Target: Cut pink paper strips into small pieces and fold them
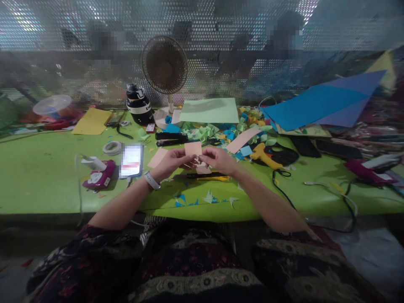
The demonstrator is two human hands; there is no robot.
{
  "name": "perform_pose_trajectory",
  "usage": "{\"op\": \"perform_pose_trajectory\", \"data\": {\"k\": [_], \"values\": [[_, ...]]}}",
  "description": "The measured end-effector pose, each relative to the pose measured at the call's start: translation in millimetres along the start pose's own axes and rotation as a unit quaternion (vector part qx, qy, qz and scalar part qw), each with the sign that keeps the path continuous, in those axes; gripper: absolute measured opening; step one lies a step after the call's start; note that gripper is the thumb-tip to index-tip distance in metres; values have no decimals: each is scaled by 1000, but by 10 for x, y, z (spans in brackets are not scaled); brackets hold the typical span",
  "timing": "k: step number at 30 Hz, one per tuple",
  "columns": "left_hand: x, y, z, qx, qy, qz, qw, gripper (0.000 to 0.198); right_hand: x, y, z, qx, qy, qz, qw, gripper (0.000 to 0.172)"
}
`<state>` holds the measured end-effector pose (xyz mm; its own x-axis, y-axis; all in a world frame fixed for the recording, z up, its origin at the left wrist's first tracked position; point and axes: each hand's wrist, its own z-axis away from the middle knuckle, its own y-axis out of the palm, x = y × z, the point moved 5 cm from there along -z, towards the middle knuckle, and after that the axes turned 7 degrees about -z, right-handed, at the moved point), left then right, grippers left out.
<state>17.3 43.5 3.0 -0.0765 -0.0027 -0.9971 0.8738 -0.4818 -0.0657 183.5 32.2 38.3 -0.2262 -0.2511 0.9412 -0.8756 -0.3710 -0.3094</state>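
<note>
My left hand (177, 160), with a white band on the wrist, pinches a small peach paper piece (193, 148) that stands up between my hands. My right hand (216, 159) meets it from the other side, fingertips closed at the paper's lower edge. Just below the fingers shows another peach bit (203, 169); whether it is joined to the upper piece I cannot tell. A peach sheet (157, 158) lies beside my left hand. Under my hands rests a black and yellow tool (213, 177), partly covered. A longer peach strip (243, 139) lies beyond my right hand.
On the green table (41, 168) are a phone (131, 160), tape roll (112, 147), stapler (171, 136) and yellow glue gun (267, 156) with its cord. Behind stand a fan (164, 65), black bottle (139, 105) and green paper curls (205, 132). Blue sheets (315, 105) lie right.
</note>
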Motion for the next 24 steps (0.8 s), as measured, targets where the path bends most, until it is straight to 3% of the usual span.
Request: {"op": "perform_pose_trajectory", "data": {"k": [8,12,20,24], "values": [[-9,20,12,60,-6,-41,997,40,1,8,12,3,-18,97,995,24],[-6,21,6,83,-15,-49,995,38,-35,-7,-8,7,-10,93,996,25],[8,-155,-66,52,-9,-20,998,30,-56,-289,-40,-36,12,-27,999,28],[5,-158,-59,36,-13,8,999,35,-20,-277,-21,-27,28,-45,998,27]]}}
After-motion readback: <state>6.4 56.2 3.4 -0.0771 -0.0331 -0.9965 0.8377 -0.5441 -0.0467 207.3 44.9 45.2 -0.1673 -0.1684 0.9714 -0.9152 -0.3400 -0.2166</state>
